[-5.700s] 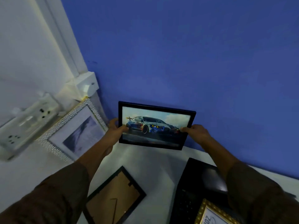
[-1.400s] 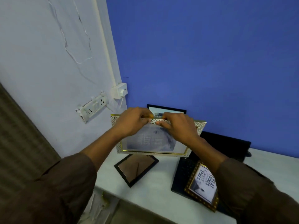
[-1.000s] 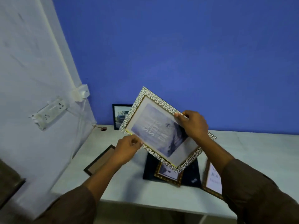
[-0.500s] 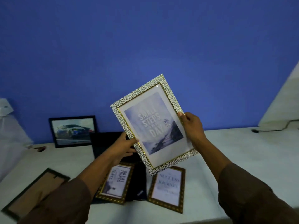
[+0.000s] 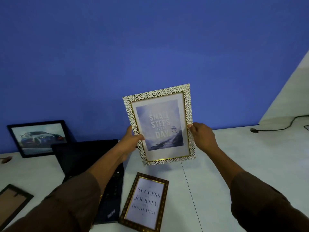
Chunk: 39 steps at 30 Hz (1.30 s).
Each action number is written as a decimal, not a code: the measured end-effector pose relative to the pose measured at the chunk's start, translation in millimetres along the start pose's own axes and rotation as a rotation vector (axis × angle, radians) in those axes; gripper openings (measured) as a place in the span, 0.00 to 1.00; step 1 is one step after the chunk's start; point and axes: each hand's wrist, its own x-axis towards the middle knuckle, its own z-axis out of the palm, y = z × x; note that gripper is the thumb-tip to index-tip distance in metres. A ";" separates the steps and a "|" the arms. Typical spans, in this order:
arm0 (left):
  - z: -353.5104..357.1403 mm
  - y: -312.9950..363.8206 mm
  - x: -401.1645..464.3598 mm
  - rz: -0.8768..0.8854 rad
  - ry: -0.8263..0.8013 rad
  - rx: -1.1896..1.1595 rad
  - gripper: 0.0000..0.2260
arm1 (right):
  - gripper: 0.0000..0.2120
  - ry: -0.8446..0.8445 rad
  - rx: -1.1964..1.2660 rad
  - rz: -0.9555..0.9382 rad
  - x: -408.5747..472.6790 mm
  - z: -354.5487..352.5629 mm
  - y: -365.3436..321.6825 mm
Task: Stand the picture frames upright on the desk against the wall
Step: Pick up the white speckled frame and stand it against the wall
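Note:
I hold a white pebble-patterned frame (image 5: pixel 159 124) reading "Small steps every day" nearly upright over the white desk (image 5: pixel 242 164), in front of the blue wall (image 5: pixel 150 47). My left hand (image 5: pixel 131 141) grips its left edge and my right hand (image 5: pixel 200 136) its right edge. A black frame with a car picture (image 5: pixel 38 138) stands against the wall at the left. A dark gold-dotted frame (image 5: pixel 145 202) reading "Success is a journey" lies flat near the front edge. A black frame (image 5: pixel 11 201) lies face down at the far left.
A black open laptop (image 5: pixel 93 166) sits between the car frame and my left arm. A black cable with a plug (image 5: pixel 270 129) runs across the desk's far right. A white wall (image 5: pixel 292 91) closes the right corner. A small dark object (image 5: pixel 5 159) lies at the left edge.
The white frame has turned from tilted to nearly upright and moved right and lower toward the desk. My view has shifted right, past the car frame standing at the wall.

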 end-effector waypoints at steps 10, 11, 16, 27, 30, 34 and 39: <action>12.7 -14.8 125.7 -0.079 0.033 -0.001 0.31 | 0.17 -0.108 0.026 0.095 102.4 78.8 34.4; 13.4 -16.8 132.8 -0.081 0.033 0.007 0.30 | 0.16 -0.127 0.021 0.102 109.7 84.3 37.1; 15.1 -33.3 188.6 -0.090 0.085 -0.003 0.30 | 0.13 -0.180 -0.001 0.095 162.2 133.9 53.1; 13.9 -47.3 256.4 -0.092 0.106 0.003 0.33 | 0.09 -0.255 0.011 0.024 212.1 172.8 62.2; 13.6 -45.9 266.4 -0.102 0.131 0.014 0.32 | 0.09 -0.264 0.092 0.036 220.2 174.4 62.0; 12.8 -52.3 272.7 -0.101 0.143 0.027 0.33 | 0.11 -0.267 0.154 0.026 222.4 175.9 63.3; 15.6 -57.1 275.0 -0.112 0.178 0.013 0.33 | 0.12 -0.284 0.163 0.049 224.5 177.6 66.8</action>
